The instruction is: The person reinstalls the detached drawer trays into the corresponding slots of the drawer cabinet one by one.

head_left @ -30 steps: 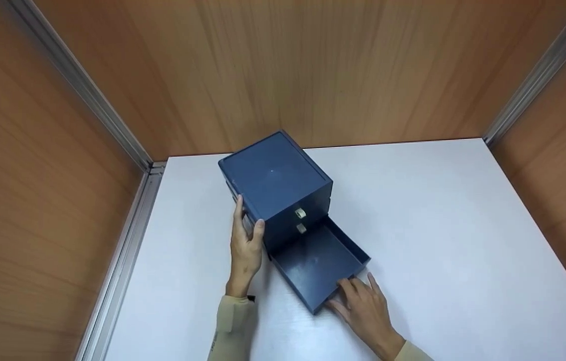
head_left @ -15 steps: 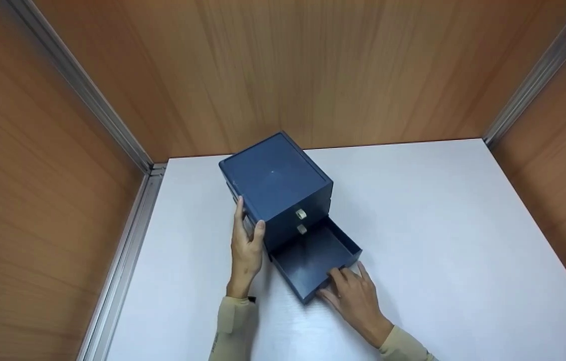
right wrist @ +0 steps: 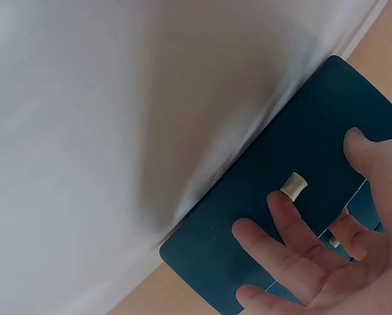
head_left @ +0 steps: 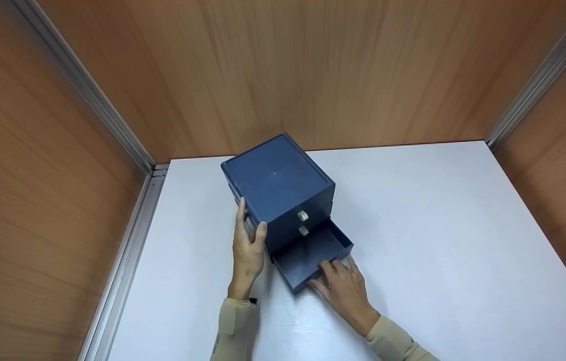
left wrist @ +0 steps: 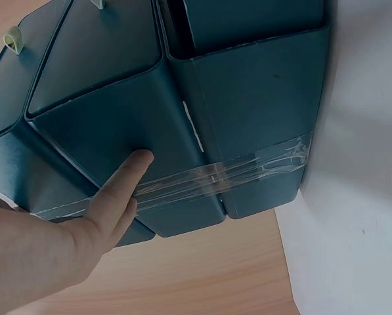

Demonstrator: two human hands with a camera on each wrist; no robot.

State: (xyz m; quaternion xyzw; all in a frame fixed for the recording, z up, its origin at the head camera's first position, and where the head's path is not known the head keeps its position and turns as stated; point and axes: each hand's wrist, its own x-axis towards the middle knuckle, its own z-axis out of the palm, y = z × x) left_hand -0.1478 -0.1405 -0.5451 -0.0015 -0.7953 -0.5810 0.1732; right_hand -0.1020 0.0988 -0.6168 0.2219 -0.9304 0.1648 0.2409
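A dark blue chest of drawers [head_left: 277,175] with small pale knobs stands turned on the white table. Its bottom drawer [head_left: 308,255] is pulled partly out, and no contents show inside. My left hand [head_left: 248,253] rests along the chest's left side with extended fingers, the thumb near the front top corner. My right hand [head_left: 343,291] holds the drawer's front wall, one finger bent over the rim. In the right wrist view the thumb and other fingers lie on the drawer front [right wrist: 274,164], one fingertip beside the pale knob [right wrist: 294,186].
Clear tape [left wrist: 202,184] runs across the chest's side, over its stacked tiers. Wooden panels [head_left: 303,75] stand behind and on both sides of the white table [head_left: 438,225], joined by metal corner rails [head_left: 87,90]. The chest's back corner is close to the rear panel.
The bottom drawer has slid further into the chest, with my right hand moving up and left along with it. My left hand keeps its place on the chest's side.
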